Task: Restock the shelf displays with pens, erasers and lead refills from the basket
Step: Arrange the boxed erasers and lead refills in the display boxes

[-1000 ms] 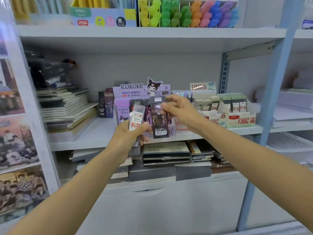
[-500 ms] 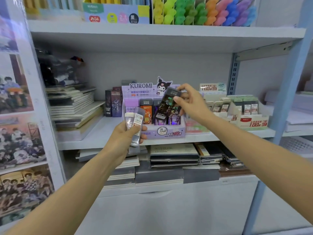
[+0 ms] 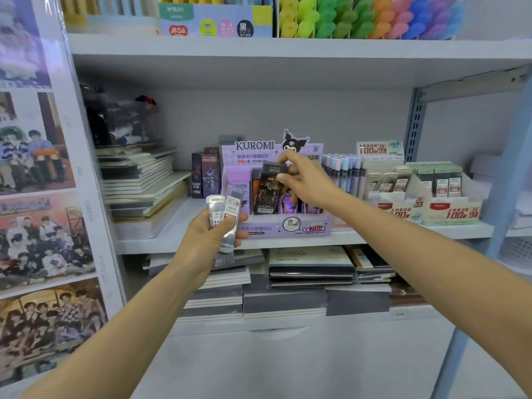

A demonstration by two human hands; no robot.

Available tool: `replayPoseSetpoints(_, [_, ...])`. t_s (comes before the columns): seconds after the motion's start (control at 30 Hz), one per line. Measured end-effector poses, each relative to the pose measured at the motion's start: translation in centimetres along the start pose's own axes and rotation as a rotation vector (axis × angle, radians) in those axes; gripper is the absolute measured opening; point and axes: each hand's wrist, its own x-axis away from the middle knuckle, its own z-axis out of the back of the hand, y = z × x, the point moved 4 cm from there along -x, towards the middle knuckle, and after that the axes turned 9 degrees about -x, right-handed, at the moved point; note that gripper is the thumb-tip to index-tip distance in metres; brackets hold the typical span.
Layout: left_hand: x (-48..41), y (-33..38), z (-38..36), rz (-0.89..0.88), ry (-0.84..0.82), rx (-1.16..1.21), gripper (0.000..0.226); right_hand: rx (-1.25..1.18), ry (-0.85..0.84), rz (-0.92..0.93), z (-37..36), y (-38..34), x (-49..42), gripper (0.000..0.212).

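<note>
The right hand (image 3: 305,182) pinches a dark case (image 3: 268,191) of lead refills by its top end, thumb on the front and fingers curled behind. The case stands almost upright, a little tilted, in the front row of the purple Kuromi box (image 3: 276,229). Its lower end reaches the top edge of the box's front wall. I cannot tell if it already rests on the bottom.

The left hand (image 3: 207,240) is lower and to the left, in front of the shelf (image 3: 178,236). It grips two clear cases (image 3: 227,214) of leads with white and red labels, and the thumb lies across them. The two hands are apart and do not touch.

The Kuromi box sits on the middle shelf with more cases inside. Just to its right is a row of pastel pens (image 3: 342,174), then green boxes (image 3: 449,210) with more refills. To the left a stack of notebooks (image 3: 138,185) lies on the same shelf. On the shelf above stand coloured markers (image 3: 374,18) — yellow, green, orange, blue, purple. Photos (image 3: 37,226) cover the panel on the far left.
</note>
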Motion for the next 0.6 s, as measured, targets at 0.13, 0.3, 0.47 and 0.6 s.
replayPoseSetpoints(0.13, [-0.2, -0.5, 0.0, 0.016, -0.010, 0.014, 0.025, 0.134, -0.022, 0.048, -1.5, -1.0, -0.9, 0.021])
replayPoseSetpoints(0.3, [-0.2, -0.8, 0.0, 0.037, -0.055, 0.028, 0.026, 0.280, 0.185, 0.209, -1.7, -0.5, -0.5, 0.027])
replayPoseSetpoints(0.47, [0.0, -0.5, 0.1, 0.021, -0.048, 0.018, 0.025, 0.403, 0.267, 0.261, -1.9, 0.1, -0.3, 0.031])
replayPoseSetpoints(0.6, [0.5, -0.1, 0.1, 0.013, -0.043, -0.006, 0.027, 0.415, 0.203, 0.222, -1.9, -0.3, 0.2, 0.039])
